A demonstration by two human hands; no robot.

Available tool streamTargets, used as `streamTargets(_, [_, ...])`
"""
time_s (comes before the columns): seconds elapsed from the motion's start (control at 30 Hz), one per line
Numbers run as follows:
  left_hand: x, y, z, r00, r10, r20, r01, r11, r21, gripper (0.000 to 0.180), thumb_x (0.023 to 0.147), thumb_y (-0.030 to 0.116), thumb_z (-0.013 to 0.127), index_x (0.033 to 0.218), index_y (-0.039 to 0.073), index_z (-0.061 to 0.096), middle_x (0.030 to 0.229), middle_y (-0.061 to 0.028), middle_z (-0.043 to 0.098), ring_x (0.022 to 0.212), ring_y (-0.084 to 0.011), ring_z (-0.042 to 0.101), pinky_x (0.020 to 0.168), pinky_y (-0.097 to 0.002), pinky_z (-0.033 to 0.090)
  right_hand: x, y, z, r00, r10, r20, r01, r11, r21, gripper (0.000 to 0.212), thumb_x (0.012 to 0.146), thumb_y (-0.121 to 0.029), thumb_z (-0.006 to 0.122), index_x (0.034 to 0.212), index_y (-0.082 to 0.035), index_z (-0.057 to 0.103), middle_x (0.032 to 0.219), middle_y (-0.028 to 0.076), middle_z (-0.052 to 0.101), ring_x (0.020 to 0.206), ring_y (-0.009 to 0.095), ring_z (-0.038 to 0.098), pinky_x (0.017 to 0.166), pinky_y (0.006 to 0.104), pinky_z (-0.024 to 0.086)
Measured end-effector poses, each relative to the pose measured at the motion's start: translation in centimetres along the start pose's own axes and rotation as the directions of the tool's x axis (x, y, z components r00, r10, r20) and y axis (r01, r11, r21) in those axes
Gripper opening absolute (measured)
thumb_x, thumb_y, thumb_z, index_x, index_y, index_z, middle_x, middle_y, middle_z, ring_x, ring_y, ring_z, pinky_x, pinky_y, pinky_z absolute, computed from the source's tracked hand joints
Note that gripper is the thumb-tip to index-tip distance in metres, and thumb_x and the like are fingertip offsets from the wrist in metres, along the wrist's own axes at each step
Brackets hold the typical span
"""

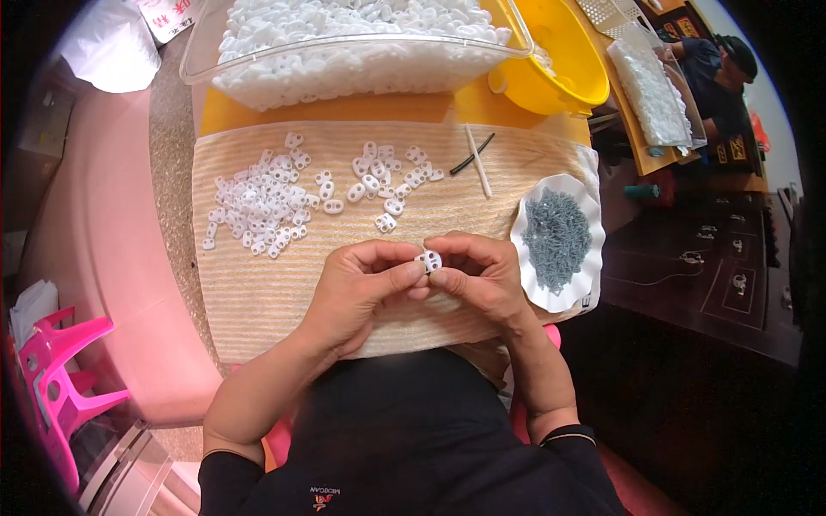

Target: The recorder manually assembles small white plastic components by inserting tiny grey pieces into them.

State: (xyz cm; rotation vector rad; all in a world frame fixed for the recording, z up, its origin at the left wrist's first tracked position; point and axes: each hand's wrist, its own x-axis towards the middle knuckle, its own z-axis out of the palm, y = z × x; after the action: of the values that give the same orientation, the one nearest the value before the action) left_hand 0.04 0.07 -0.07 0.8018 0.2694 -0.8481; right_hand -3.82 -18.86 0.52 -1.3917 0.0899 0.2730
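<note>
My left hand [361, 288] and my right hand [477, 271] meet over the beige striped cloth [258, 292], and together they pinch one small white plastic two-hole piece [428, 260] between thumbs and fingertips. A loose pile of the same white pieces [262, 206] lies on the cloth to the far left. A smaller scatter of them [387, 176] lies just beyond my hands. To the right of my right hand sits a white scalloped dish [532, 288] filled with small grey metal parts [555, 236].
A clear plastic tub [206, 60] heaped with white pieces stands at the back, a yellow bowl [564, 77] beside it. A white stick [478, 163] and a dark thin rod [471, 155] lie on the cloth. Another person [723, 69] sits far right. A pink stool [60, 387] stands lower left.
</note>
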Motion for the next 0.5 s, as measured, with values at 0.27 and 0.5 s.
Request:
streamTargets(0.27, [-0.07,-0.11,0.02,0.995,-0.019,0.096,0.023,0.999,-0.047,0.018,0.086,0.003,0.066,0.103,0.000,0.063,0.094,-0.0102,0.067,0.079,-0.0157,0.066,0.074,-0.0271,0.057,0.06,0.36,-0.31,0.993,-0.094,0.075,0.082,0.986,0.148,0.032,0.083,0.000,0.069,0.114,0.002,0.062,0.102,0.010,0.061,0.093,0.015,0.060,0.082,0.0266,0.049])
streamTargets(0.5, [-0.21,0.26,-0.01,0.980,-0.007,0.200,0.010,1.000,-0.013,0.014,0.086,0.006,0.068,0.089,0.004,0.055,0.086,-0.0050,0.062,0.077,-0.0131,0.064,0.071,-0.0257,0.056,0.11,0.18,-0.19,0.980,-0.177,0.089,0.169,0.981,0.090,0.028,0.080,0.003,0.070,0.108,0.003,0.064,0.107,0.006,0.053,0.094,0.014,0.058,0.082,0.0253,0.050])
